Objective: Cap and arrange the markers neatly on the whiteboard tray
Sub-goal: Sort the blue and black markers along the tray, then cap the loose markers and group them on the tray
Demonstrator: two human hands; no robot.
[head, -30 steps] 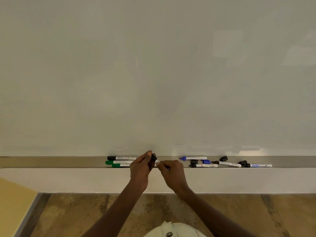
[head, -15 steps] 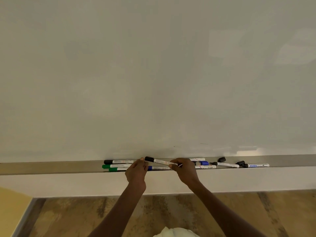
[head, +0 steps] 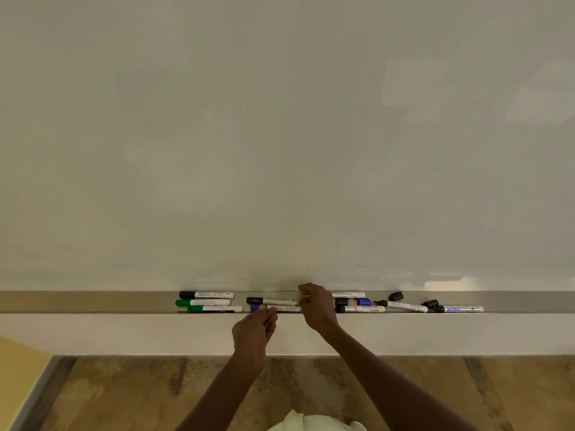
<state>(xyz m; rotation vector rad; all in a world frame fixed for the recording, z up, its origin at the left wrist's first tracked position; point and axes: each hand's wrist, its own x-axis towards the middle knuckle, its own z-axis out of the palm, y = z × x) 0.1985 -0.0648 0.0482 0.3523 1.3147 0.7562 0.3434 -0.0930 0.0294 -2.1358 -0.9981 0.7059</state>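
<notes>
The metal whiteboard tray (head: 93,301) runs across the view. Three capped markers lie in a group at its left: a black one (head: 205,294) and two green ones (head: 202,302). In the middle, a black-capped marker (head: 270,301) lies level just behind a blue-capped marker (head: 275,308). My right hand (head: 317,306) pinches the black-capped marker's right end. My left hand (head: 253,331) hangs just below the tray's front edge with loosely curled fingers and nothing visible in it.
Right of my right hand lie more markers (head: 361,309), a slanted uncapped one (head: 404,305), a blue cap (head: 364,302) and loose black caps (head: 395,296). The whiteboard (head: 280,135) fills the view above. A white ledge (head: 124,334) and brown floor lie below.
The black cap went onto the marker. My right hand then brought the marker down level into the tray behind the blue one. My left hand has dropped back from the tray.
</notes>
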